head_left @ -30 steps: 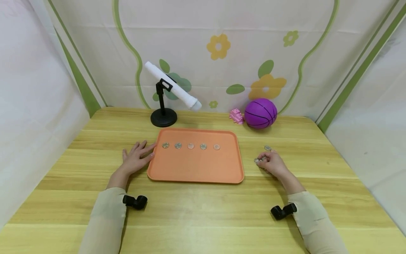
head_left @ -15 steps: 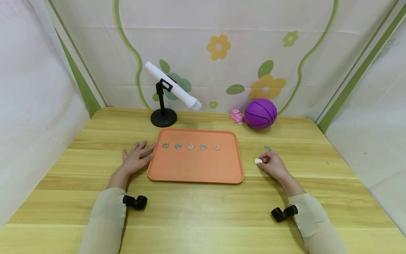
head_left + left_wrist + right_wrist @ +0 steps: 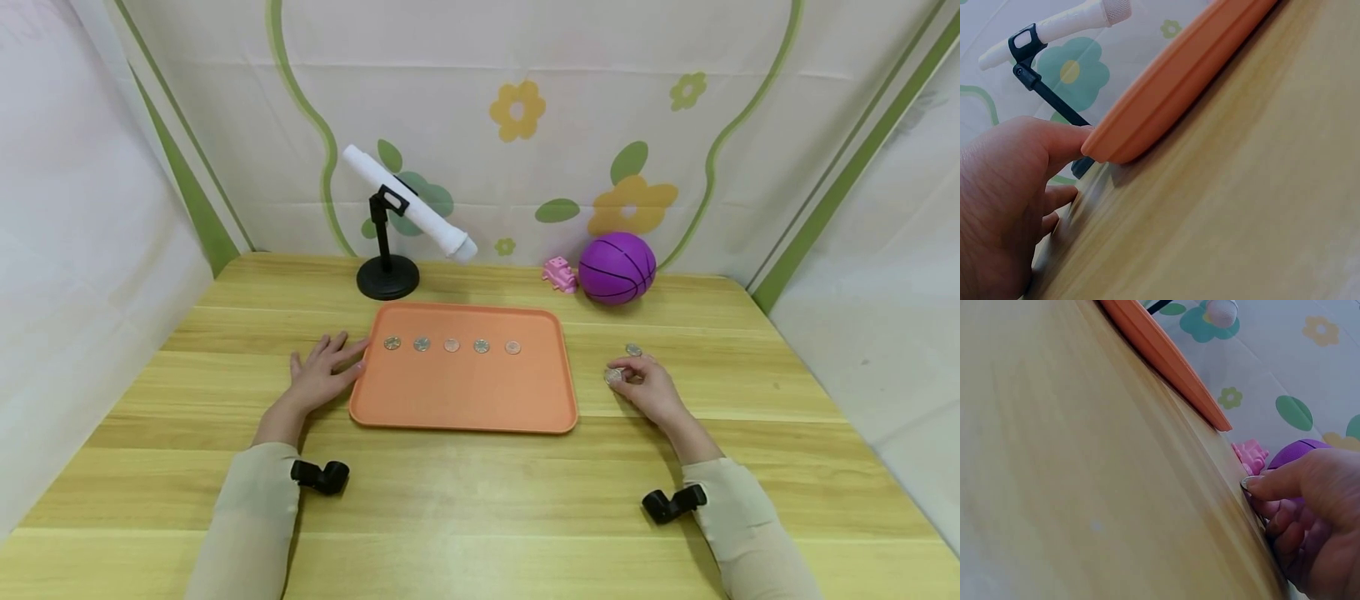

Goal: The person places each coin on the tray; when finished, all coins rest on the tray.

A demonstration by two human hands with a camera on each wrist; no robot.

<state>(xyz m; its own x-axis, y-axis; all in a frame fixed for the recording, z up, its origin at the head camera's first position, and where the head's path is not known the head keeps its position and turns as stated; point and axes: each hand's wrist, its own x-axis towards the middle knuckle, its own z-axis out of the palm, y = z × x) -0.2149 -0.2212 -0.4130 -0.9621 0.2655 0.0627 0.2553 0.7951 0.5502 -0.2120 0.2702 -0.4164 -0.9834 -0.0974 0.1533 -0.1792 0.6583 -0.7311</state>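
An orange tray (image 3: pixel 463 392) lies on the table, with a row of several coins (image 3: pixel 451 345) along its upper half. My left hand (image 3: pixel 318 379) rests at the tray's left edge, fingers spread, some touching the rim; the left wrist view shows a finger against the tray's corner (image 3: pixel 1104 147). To the right of the tray, my right hand (image 3: pixel 648 392) pinches a silvery coin (image 3: pixel 612 377) between thumb and fingers, low over the table. The pinched coin (image 3: pixel 1249 482) also shows in the right wrist view. Just beyond that hand lies another coin (image 3: pixel 633 350) on the wood.
A white microphone (image 3: pixel 412 204) on a black stand (image 3: pixel 387 277) stands behind the tray. Back right are a pink toy (image 3: pixel 559 274) and a purple ball (image 3: pixel 617 268). A flower-printed curtain (image 3: pixel 450 108) hangs behind the wooden table (image 3: pixel 480 517).
The right hand has lifted and turned the coin in its fingers, so its face came into view and then tilted slightly. The left hand and the tray have stayed put.
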